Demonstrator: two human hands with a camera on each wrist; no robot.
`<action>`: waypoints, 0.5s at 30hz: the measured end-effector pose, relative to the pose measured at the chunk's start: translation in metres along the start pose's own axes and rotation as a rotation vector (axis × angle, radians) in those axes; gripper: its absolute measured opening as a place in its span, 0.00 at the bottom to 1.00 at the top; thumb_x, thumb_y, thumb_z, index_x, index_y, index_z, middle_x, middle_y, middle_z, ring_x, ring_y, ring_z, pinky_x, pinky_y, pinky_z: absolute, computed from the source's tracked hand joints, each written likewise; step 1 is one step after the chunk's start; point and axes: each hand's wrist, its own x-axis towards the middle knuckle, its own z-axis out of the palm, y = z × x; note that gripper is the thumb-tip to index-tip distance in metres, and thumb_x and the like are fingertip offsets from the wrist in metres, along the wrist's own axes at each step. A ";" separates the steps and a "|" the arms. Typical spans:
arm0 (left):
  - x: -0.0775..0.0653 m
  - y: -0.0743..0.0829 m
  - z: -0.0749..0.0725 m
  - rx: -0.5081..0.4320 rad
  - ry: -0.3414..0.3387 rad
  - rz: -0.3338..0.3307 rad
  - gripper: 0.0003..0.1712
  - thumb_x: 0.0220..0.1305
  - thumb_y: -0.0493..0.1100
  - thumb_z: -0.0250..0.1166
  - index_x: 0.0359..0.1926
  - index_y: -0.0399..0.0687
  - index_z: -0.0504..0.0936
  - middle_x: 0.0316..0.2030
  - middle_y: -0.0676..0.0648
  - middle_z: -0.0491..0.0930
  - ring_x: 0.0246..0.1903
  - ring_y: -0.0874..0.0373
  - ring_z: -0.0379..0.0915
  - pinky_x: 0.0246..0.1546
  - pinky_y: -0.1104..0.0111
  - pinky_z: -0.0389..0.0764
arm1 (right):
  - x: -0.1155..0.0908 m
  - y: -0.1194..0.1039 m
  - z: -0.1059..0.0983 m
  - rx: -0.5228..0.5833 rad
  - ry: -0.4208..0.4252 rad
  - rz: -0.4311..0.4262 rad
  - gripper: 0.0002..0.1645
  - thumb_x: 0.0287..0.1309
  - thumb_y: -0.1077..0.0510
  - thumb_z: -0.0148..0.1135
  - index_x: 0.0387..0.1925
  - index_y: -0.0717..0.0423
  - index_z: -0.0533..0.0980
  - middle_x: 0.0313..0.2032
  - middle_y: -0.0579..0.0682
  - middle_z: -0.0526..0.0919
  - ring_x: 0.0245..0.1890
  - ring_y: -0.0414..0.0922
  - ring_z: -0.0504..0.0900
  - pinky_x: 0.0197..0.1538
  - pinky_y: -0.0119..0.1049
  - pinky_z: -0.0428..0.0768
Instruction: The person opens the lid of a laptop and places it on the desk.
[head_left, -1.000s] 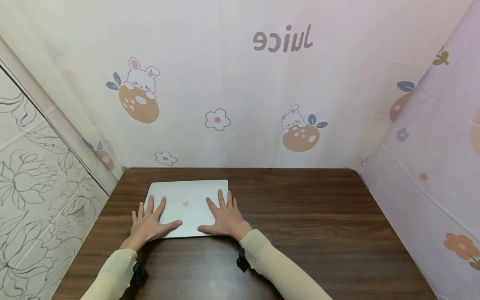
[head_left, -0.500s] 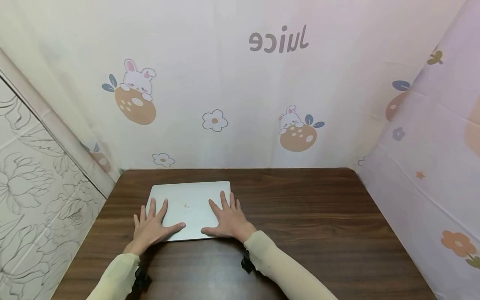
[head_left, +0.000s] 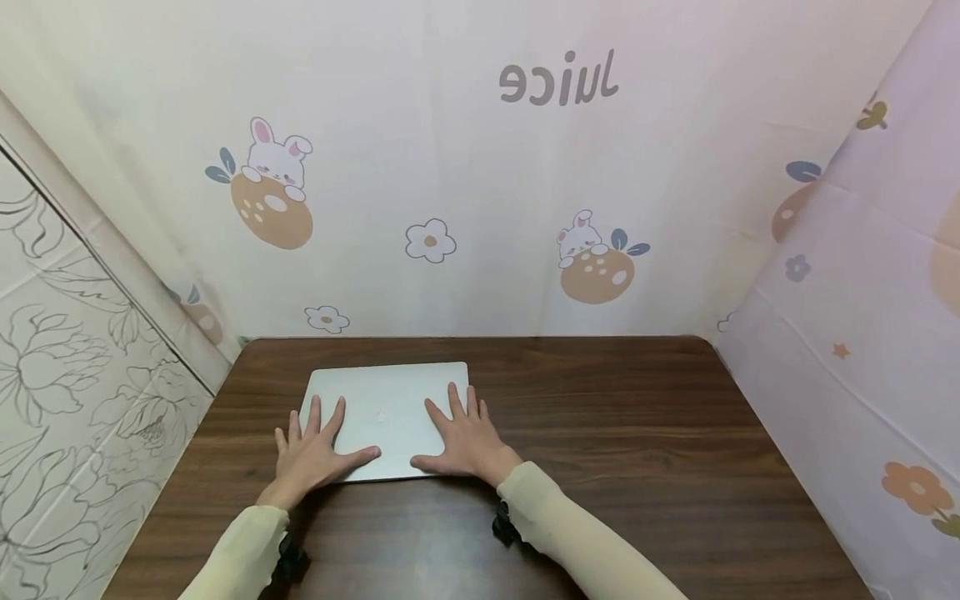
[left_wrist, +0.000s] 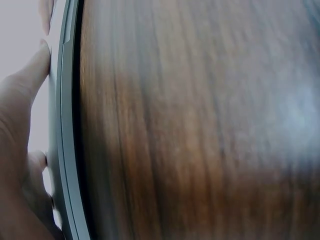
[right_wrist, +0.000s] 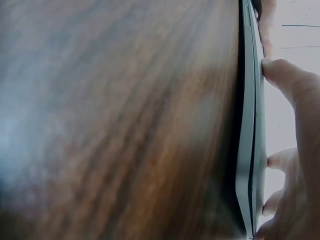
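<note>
A closed silver laptop (head_left: pixel 393 400) lies flat on the left part of the brown wooden table in the head view. My left hand (head_left: pixel 311 457) rests on its left side with fingers spread and the thumb pointing inward near the front edge. On the opposite side, my right hand (head_left: pixel 468 442) lies the same way, fingers straight and spread. Both wrist views look along the laptop's front edge (left_wrist: pixel 67 125), where the lid sits down on the base. The left thumb (left_wrist: pixel 35 70) and the right thumb (right_wrist: pixel 285 75) touch the top of the lid.
The dark wood-grain table (head_left: pixel 615 450) extends to the right of the laptop. A curtain (head_left: pixel 480 167) printed with rabbits and flowers hangs along the back edge, and more printed fabric (head_left: pixel 847 400) borders the right side. A flower-patterned panel (head_left: pixel 75 375) stands at the left.
The laptop has slid a little to the right across the table, with both hands moving along on it. The fingers keep the same spread pose, and the head view has shifted slightly.
</note>
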 end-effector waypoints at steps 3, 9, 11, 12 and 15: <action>0.000 0.003 0.001 -0.004 0.006 0.003 0.70 0.51 0.86 0.59 0.83 0.54 0.49 0.81 0.29 0.32 0.74 0.16 0.25 0.65 0.21 0.29 | -0.002 0.002 -0.001 0.006 0.009 -0.002 0.61 0.56 0.14 0.50 0.82 0.40 0.53 0.82 0.64 0.42 0.79 0.72 0.41 0.76 0.68 0.54; -0.001 0.007 0.003 -0.010 -0.004 0.000 0.70 0.50 0.87 0.59 0.83 0.54 0.48 0.81 0.29 0.32 0.75 0.16 0.24 0.66 0.22 0.29 | -0.006 0.005 0.000 0.013 -0.004 0.011 0.62 0.56 0.13 0.48 0.82 0.38 0.51 0.82 0.63 0.40 0.80 0.71 0.39 0.76 0.68 0.52; -0.001 0.009 0.003 -0.009 -0.006 -0.003 0.71 0.50 0.87 0.59 0.83 0.54 0.48 0.81 0.29 0.31 0.75 0.16 0.24 0.66 0.22 0.28 | -0.006 0.007 -0.001 0.011 -0.008 0.014 0.62 0.56 0.12 0.47 0.82 0.37 0.51 0.82 0.62 0.40 0.80 0.71 0.39 0.76 0.68 0.51; -0.002 0.010 0.003 -0.010 -0.007 -0.003 0.71 0.50 0.87 0.59 0.83 0.54 0.48 0.81 0.29 0.31 0.75 0.16 0.24 0.66 0.22 0.28 | -0.007 0.007 -0.002 0.007 -0.007 0.015 0.62 0.56 0.12 0.47 0.82 0.37 0.51 0.82 0.62 0.40 0.80 0.71 0.39 0.76 0.68 0.52; -0.002 0.013 0.004 -0.006 -0.009 -0.002 0.71 0.50 0.87 0.59 0.83 0.55 0.48 0.81 0.29 0.31 0.75 0.16 0.24 0.66 0.22 0.28 | -0.009 0.010 -0.004 0.000 -0.003 0.015 0.62 0.55 0.12 0.47 0.82 0.38 0.52 0.82 0.63 0.41 0.80 0.71 0.40 0.76 0.68 0.53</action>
